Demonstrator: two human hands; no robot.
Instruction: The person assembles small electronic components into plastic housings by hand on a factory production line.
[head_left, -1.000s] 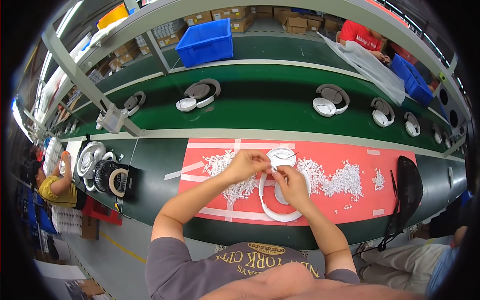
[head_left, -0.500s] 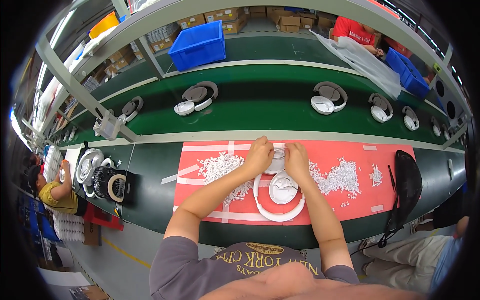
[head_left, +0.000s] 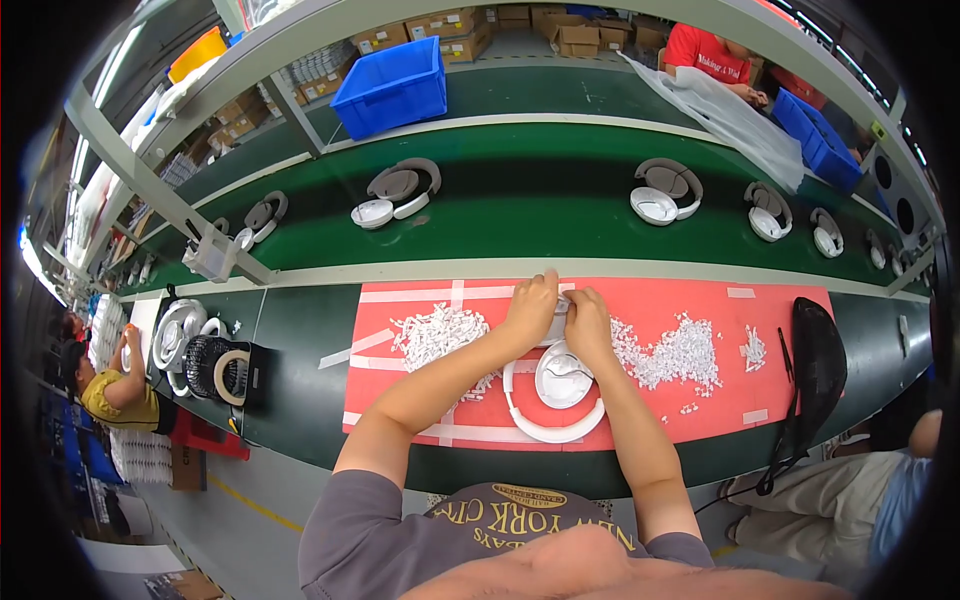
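Observation:
A white pair of headphones lies on the red mat, its headband curving toward me. One round ear cup faces up with a thin dark wire across it. The other ear cup is mostly covered by my hands. My left hand is closed at its left side, fingers bent over the far edge. From the right, my right hand is closed on the same cup, fingertips close to the left ones. Any small part between the fingertips is hidden. Small white pieces lie in heaps left and right of the hands.
Beyond the red mat, several headphones rest on a green belt. A black bag-like item lies at right, a black coil at left. A blue bin stands behind. Other people sit left and far right.
My hands have drawn closer together over the far ear cup and now cover more of it. The view has shifted slightly; the headphones remain in place on the mat.

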